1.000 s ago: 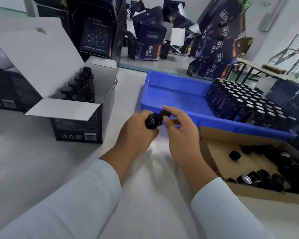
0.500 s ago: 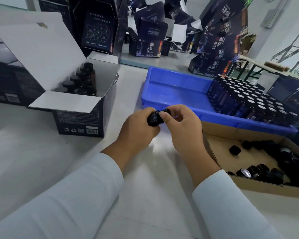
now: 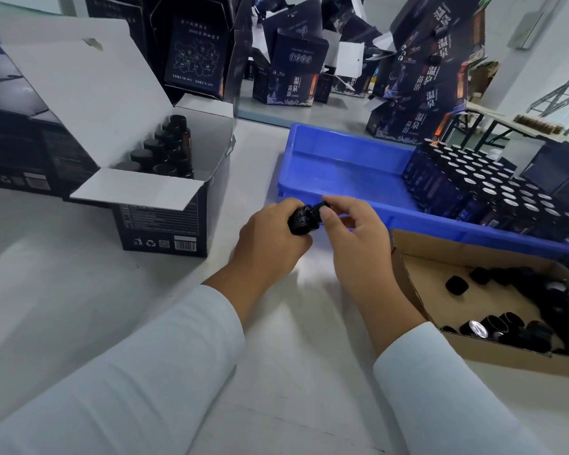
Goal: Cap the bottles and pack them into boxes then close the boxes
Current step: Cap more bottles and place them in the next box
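the left hand [image 3: 270, 238] is wrapped around a small dark bottle [image 3: 301, 220] and holds it up above the white surface [image 3: 79, 290], just in front of the blue tray [image 3: 342, 165]. the right hand [image 3: 352, 238] pinches the black cap [image 3: 319, 208] at the top of the bottle with its thumb and fingers. the cap sits on the neck of the bottle, but you cannot tell how tight it is.

to the left stands an open box [image 3: 165, 221] with its white flaps up. capped bottles [image 3: 165, 149] stand in rows inside it, at the back part. the blue tray is behind the hands, and many more bottles [image 3: 493, 192] without caps stand packed in its right end. just beside the right hand is a brown cardboard box [image 3: 440, 257] with loose black caps [image 3: 519, 310] lying in it. more dark boxes [image 3: 293, 77] are piled far back.
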